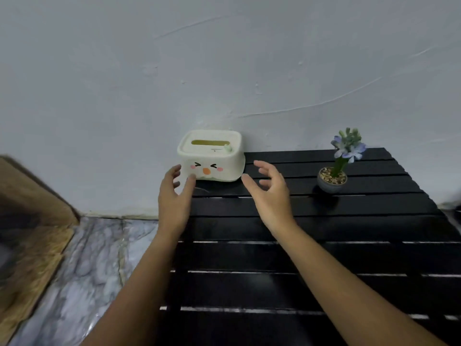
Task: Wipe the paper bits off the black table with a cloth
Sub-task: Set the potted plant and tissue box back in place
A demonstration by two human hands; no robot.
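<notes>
The black slatted table fills the lower right of the head view. A cream tissue box with a cartoon face stands at its far left corner against the wall. My left hand is open, its thumb touching the box's lower left corner. My right hand is open just right of the box, fingers spread, holding nothing. No cloth and no paper bits are visible on the table.
A small potted plant with blue flowers stands at the table's far right. A white wall rises behind the table. Marble-patterned floor and a brown fuzzy mat lie to the left.
</notes>
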